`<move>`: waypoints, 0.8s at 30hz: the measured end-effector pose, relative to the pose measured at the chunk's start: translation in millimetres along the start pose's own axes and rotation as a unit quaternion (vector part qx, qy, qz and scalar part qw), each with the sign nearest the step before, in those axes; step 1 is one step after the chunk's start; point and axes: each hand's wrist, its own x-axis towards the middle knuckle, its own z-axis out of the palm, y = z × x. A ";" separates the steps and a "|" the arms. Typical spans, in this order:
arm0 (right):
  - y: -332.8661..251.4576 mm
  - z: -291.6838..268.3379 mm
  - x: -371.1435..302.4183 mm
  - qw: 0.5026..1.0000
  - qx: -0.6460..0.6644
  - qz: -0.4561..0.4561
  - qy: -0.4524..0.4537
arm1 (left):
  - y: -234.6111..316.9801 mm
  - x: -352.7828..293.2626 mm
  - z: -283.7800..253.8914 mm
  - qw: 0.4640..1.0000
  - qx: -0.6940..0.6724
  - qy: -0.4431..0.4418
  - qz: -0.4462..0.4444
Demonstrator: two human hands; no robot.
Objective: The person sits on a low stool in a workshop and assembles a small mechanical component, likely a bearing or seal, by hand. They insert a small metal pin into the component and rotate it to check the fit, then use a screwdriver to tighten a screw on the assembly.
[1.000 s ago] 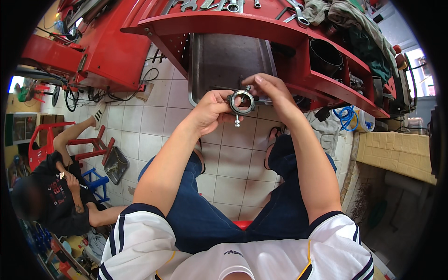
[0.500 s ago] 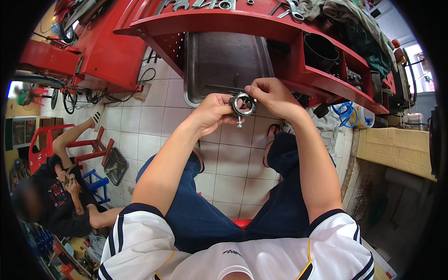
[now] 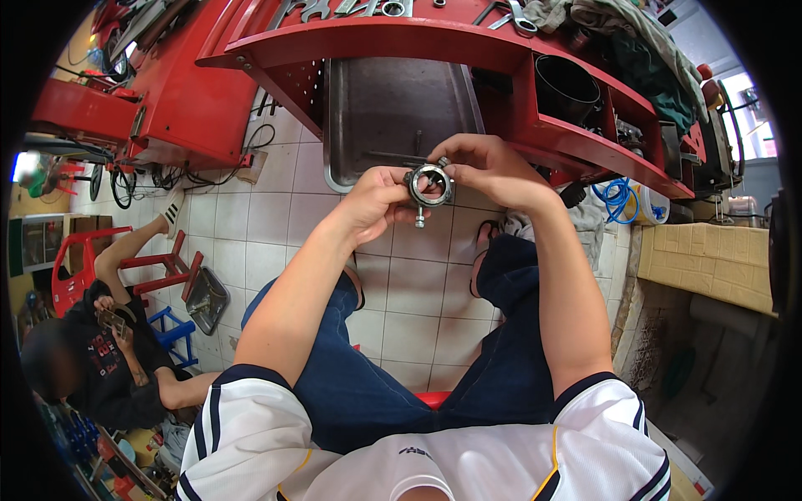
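Note:
A round metal ring clamp (image 3: 428, 185) with a bolt sticking out below sits between both hands, held over the tiled floor in front of my knees. My left hand (image 3: 376, 203) grips its left side, thumb and fingers curled round the rim. My right hand (image 3: 487, 167) pinches its top right edge with the fingertips. Behind the ring stands a grey metal tray (image 3: 393, 108) under the red workbench (image 3: 434, 42).
Wrenches (image 3: 351, 8) lie on the red bench top, rags (image 3: 635, 42) at its right. A black tub (image 3: 568, 83) sits on the bench shelf. Another person (image 3: 109, 351) sits on the floor at left beside a red stool (image 3: 159, 267). A tiled block (image 3: 706, 259) stands at right.
Both hands and the ring have shifted slightly up and to the right; the ring has turned a little between the fingers. The grip on it stays the same.

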 end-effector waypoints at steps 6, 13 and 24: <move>-0.8 1.1 5.0 0.994 -0.059 0.082 0.033 | 5.5 -1.1 -0.3 1.000 0.002 -0.001 -0.002; 2.8 1.0 2.6 1.000 0.000 -0.012 -0.011 | 3.7 -2.4 -1.1 1.000 0.003 0.008 -0.009; 1.9 -1.2 8.8 0.987 -0.124 0.099 -0.001 | 2.5 -2.2 0.4 1.000 0.011 0.005 -0.007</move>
